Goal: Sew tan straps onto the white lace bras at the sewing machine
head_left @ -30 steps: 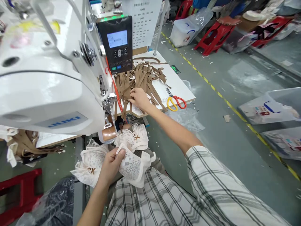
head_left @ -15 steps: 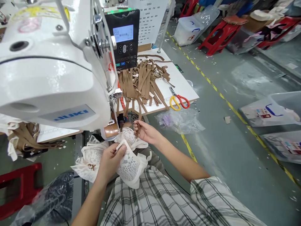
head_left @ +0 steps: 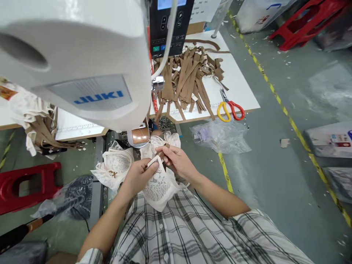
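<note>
My left hand (head_left: 140, 175) pinches the pointed upper edge of a white lace bra (head_left: 158, 189), thumb on top. Close beside it, my right hand (head_left: 178, 164) is closed on a brown strap (head_left: 167, 145), of which only a short piece shows between the fingers. The strap is near the cup's tip; whether they touch is hidden by the fingers. Another lace cup (head_left: 118, 165) with a small brown bow spreads to the left, below the sewing machine's arm. The white JUKI sewing machine (head_left: 110, 113) stands just beyond my hands.
Many brown straps (head_left: 187, 80) lie heaped on the white table (head_left: 239, 80), with scissors (head_left: 229, 110) at its front edge. A clear plastic bag (head_left: 222, 137) hangs below. More straps and white pieces (head_left: 41, 124) are at left, above a red stool (head_left: 24, 187).
My right hand has moved from the table edge to my left hand, bringing a brown strap to the cup's tip. My view has shifted closer to the machine.
</note>
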A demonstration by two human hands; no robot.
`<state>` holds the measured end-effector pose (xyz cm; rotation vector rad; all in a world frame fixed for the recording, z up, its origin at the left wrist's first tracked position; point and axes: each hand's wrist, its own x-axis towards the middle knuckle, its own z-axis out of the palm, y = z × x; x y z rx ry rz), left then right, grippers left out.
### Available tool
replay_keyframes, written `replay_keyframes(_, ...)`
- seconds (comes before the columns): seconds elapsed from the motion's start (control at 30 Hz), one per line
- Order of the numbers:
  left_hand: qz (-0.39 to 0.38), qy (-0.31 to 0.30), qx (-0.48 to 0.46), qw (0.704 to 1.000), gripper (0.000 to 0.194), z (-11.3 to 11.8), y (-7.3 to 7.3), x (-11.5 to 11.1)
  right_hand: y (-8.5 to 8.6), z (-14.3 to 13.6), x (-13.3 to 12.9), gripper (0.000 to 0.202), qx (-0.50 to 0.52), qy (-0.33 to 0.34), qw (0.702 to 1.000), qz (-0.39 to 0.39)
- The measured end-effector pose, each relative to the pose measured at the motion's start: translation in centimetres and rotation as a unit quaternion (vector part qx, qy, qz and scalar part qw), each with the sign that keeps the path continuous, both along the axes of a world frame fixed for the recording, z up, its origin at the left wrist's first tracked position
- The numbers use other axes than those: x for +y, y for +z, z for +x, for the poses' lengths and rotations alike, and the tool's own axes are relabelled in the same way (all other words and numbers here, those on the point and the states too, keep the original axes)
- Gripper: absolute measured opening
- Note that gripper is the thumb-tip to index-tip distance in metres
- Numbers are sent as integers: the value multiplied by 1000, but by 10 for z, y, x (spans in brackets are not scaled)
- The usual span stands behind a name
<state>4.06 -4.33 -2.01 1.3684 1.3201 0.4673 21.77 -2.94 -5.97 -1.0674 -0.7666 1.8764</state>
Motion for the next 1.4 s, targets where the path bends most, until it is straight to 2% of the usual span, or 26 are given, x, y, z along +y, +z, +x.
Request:
replay_keyframes(0.07, -5, 7, -12, 1000, 41, -3, -2, 0, -4, -1, 1, 40, 14, 6, 1000, -17)
replay_keyframes(0.2, 18, 29, 3, 999, 39, -4, 1, -2, -7, -1, 5, 40, 28, 70, 997, -15)
replay_keyframes(0.23, 22, 33, 4, 999, 39, -4, 3, -2, -6, 0, 7, 39, 18, 61, 998, -14)
replay_keyframes(0.33, 39, 60, 10, 997, 41, -6, 7, -3, -2, 8, 16, 32, 2, -38, 999, -17)
replay_keyframes(0.37, 50, 71, 19, 996, 41, -6, 8, -3, 1, 11, 19, 31, 5, -50, 999, -10)
replay_keyframes(0.4, 62, 80, 31, 994, 42, -7, 8, -2, 6, 14, 21, 30, 7, -38, 999, 9)
replay_keyframes(0.47, 90, 85, 54, 991, 42, -7, 9, -2, 16, 15, 21, 24, -14, 37, 996, 80)
replay_keyframes(0.53, 116, 75, 64, 988, 43, -6, 9, -1, 27, 13, 19, 17, -77, 109, 977, 164)
replay_keyframes(0.63, 142, 54, 51, 987, 44, -4, 9, -2, 36, 5, 16, 17, -169, 127, 953, 218)
replay_keyframes(0.7, 165, 41, 31, 985, 40, -5, 7, -4, 36, -1, 15, 17, -173, 106, 955, 214)
replay_keyframes(0.8, 214, 41, -3, 976, 28, -5, -2, -10, 31, -5, 17, 16, -115, 69, 974, 185)
replay_keyframes(0.87, 237, 74, 4, 969, 23, -5, -9, -15, 29, -7, 21, 18, -76, 48, 984, 155)
replay_keyframes(0.97, 272, 114, 45, 955, 21, -7, -15, -17, 31, -7, 33, 24, -54, 55, 990, 118)
replay_keyframes(1.03, 314, 77, 71, 943, 27, -10, -10, -11, 36, -6, 46, 28, -55, 53, 991, 109)
replay_keyframes(1.1, 344, 33, 102, 933, 30, -16, 0, -2, 40, -5, 62, 31, -64, 30, 991, 115)
replay_keyframes(1.13, 347, 30, 118, 930, 30, -18, 6, 4, 41, -5, 70, 32, -74, 20, 989, 127)
replay_keyframes(1.23, 316, 70, 141, 936, 33, -24, 21, 17, 41, -7, 95, 34, -134, 29, 971, 194)
replay_keyframes(1.4, 253, 82, 138, 954, 33, -27, 34, 22, 42, -17, 121, 18, -263, 23, 908, 325)
